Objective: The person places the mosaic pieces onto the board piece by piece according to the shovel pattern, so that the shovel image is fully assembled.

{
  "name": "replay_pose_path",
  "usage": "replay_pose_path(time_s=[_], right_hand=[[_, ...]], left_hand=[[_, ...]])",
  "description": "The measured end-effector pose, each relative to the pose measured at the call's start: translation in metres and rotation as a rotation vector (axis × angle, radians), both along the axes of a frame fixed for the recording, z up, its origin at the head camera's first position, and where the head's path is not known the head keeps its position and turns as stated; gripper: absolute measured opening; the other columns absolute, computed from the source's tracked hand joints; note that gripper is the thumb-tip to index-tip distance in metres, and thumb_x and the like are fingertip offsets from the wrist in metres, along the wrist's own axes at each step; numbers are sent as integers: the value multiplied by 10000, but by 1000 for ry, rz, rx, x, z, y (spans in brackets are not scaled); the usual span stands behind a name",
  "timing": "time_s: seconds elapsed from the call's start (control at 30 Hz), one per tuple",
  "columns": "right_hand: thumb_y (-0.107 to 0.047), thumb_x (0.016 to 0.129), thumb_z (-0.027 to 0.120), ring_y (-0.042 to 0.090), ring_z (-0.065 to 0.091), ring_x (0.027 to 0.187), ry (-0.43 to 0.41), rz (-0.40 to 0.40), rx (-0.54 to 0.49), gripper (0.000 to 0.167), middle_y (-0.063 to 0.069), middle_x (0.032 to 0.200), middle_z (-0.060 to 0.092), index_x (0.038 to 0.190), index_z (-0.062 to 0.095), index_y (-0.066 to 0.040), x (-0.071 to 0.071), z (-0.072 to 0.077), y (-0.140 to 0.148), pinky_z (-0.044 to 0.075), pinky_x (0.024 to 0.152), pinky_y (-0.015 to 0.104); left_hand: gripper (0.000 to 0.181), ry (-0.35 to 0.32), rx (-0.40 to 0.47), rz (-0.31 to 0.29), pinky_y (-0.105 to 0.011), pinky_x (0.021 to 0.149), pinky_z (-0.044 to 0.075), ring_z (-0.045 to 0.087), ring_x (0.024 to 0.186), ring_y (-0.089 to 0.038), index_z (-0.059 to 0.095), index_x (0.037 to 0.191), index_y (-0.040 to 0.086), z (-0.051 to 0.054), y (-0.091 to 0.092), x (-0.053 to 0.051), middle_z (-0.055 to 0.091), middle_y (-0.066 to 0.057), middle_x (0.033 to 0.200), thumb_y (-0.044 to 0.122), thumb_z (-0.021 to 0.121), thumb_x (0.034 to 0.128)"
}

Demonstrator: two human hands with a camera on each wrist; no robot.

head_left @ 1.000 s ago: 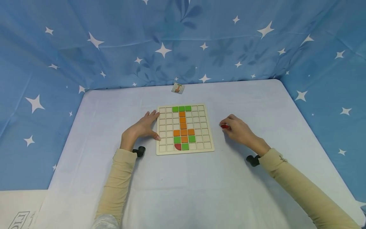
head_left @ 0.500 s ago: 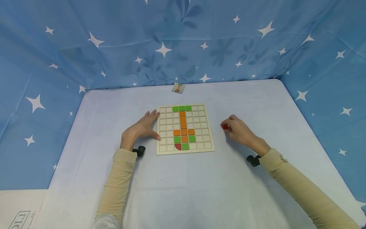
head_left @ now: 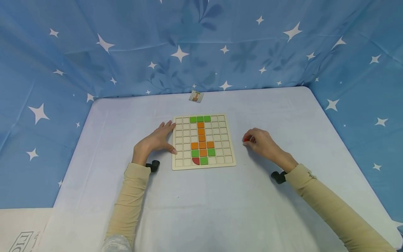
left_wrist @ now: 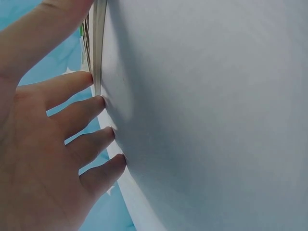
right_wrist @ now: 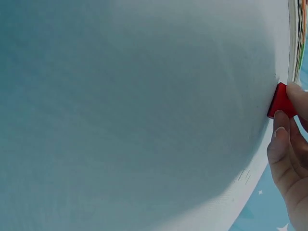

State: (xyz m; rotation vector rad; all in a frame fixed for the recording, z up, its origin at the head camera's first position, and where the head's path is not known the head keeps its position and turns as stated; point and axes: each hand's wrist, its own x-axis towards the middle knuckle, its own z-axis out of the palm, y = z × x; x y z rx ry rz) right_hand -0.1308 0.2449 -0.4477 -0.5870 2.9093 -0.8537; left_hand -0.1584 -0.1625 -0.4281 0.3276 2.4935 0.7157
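A pale wooden grid board (head_left: 223, 131) lies mid-table with green, orange and red pieces set in its squares. Green squares form its far row, and a line of orange ones runs down from them. One dark red quarter-round piece (head_left: 196, 161) sits in the near row beside a green square. My left hand (head_left: 156, 140) rests at the board's left edge, fingers spread, thumb and a fingertip touching the rim. To the right of the board, my right hand (head_left: 263, 142) pinches a small red piece (right_wrist: 283, 102) between thumb and fingers, close to the tabletop. Fingers hide part of that piece.
A small pattern card (head_left: 196, 96) lies beyond the board near the table's back edge. White cloth covers the table (head_left: 201, 199). Blue star-printed curtains (head_left: 126, 63) stand at the back and sides. A printed pale box (head_left: 23, 231) shows at the lower left.
The red piece has been turned within my right fingers, and less of it shows from above. The right hand has shifted very slightly. My left hand and the board have stayed put.
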Motion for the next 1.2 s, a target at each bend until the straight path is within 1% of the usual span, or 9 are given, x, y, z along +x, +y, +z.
replay_pose_path(time_s=[0.17,0.33,0.43,0.57,0.67,0.77,0.97,1.1,1.2], right_hand=[[10,900,761,234,664,800,-19,-6,-18,82,131,920,715,956,703,-4,0,2,-2,554,699,359],[10,910,747,240,668,792,-43,-18,-30,171,141,958,730,1076,705,-3,-2,4,-3,572,732,382],[11,921,729,252,670,822,-58,-19,-25,213,148,1005,733,1133,725,-6,-2,5,-4,587,776,409],[0,933,713,258,679,871,-109,-23,-53,186,132,1053,737,1116,745,-19,0,7,-4,591,808,416],[-15,936,718,265,702,902,-159,-17,-94,172,118,1059,747,1106,745,-32,1,8,-4,599,803,403],[-16,928,729,258,710,927,-187,-2,-120,173,101,1044,758,1098,745,-44,2,9,-5,599,810,390],[-3,910,739,225,682,888,-209,24,-136,194,71,1000,756,1095,757,-60,3,10,-9,586,804,359],[-7,910,738,213,680,896,-215,40,-147,209,54,1000,756,1109,760,-64,5,11,-15,586,834,361],[-16,914,734,208,689,897,-234,56,-173,205,53,1004,761,1112,757,-63,6,12,-20,582,815,321]], left_hand=[[1179,-5,2,2,-585,1287,59,-78,1605,-347,149,1663,95,-1,0,0,-4,-121,1743,244,917,781],[1181,-4,-3,-2,-589,1285,58,-79,1605,-349,143,1664,98,-1,0,-1,-9,-117,1743,251,915,784],[1183,-3,-3,1,-590,1285,54,-78,1604,-351,145,1664,96,-1,0,-1,-9,-117,1743,249,917,781],[1187,-2,-4,7,-582,1288,56,-79,1607,-337,147,1665,106,0,0,0,-8,-103,1745,243,921,776],[1184,1,-8,4,-584,1287,60,-77,1607,-340,146,1665,105,0,-1,0,-9,-107,1744,246,919,778],[1183,2,-9,2,-584,1287,61,-73,1606,-346,148,1664,98,-1,0,0,-7,-114,1743,251,918,780],[1185,3,-8,6,-572,1291,59,-73,1607,-338,153,1663,97,-2,0,0,-3,-105,1744,246,922,774],[1183,2,-8,6,-575,1290,61,-76,1607,-337,149,1664,100,-1,0,0,-6,-104,1745,243,919,778],[1181,1,-12,4,-581,1288,60,-77,1606,-343,146,1664,97,-1,0,0,-5,-112,1744,246,917,782]])
